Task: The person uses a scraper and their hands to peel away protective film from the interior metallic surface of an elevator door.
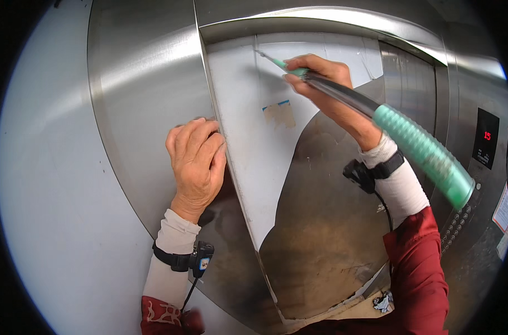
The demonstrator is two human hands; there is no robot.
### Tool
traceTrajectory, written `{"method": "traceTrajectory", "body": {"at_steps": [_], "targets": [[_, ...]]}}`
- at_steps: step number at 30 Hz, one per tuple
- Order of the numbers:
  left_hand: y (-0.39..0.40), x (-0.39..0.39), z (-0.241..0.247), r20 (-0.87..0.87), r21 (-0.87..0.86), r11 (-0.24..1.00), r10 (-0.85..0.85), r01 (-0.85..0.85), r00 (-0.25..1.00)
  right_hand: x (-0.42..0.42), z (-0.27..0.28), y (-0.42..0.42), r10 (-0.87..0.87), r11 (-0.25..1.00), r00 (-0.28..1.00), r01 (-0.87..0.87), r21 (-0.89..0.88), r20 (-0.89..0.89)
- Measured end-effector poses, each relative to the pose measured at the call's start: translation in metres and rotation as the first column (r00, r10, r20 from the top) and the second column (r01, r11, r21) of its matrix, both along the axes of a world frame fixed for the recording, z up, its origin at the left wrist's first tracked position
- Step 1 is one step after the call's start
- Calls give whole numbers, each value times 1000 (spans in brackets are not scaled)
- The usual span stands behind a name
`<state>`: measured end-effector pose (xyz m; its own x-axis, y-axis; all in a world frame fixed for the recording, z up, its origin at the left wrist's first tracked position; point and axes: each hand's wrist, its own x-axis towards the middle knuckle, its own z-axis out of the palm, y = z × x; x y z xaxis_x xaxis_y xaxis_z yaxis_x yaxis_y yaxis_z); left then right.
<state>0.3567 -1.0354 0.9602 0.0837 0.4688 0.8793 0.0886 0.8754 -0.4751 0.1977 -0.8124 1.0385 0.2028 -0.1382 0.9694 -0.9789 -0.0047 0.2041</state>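
My right hand (331,88) is shut around the narrow front end of a hand tool (426,155) with mint-green grips, a dark shaft and a thin tip. The tool's thick, textured end extends past my wrist to the right. Its tip is at the upper left of a white sheet (247,163) covering part of an elevator's metal door (321,192); whether it touches cannot be told. My left hand (199,163) is against the metal door jamb (153,138), fingers curled at its edge beside the sheet. Its palm is hidden.
A torn tan patch (280,115) with blue bits sticks to the white sheet. At right are a lit floor display (486,136), round buttons (455,228) and a posted notice (503,211). Crumpled paper (382,302) lies low by the door. Both wrists carry strapped black devices with cables.
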Motion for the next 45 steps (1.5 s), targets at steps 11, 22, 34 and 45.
{"method": "traceTrajectory", "body": {"at_steps": [11,22,34,45], "targets": [[0,5,4,18,-2,1000,-5,5,1000,30,70,-51,-419,876,760,482,-2,-497],[4,4,4,18,-1,1000,-26,26,1000,32,74,-60,-389,886,798,462,52,-460],[6,1,3,26,1,1000,-17,17,1000,27,84,-55,-451,825,758,555,104,-471],[4,9,0,56,1,998,64,-64,996,-15,91,-5,-331,880,831,443,171,-447]]}}
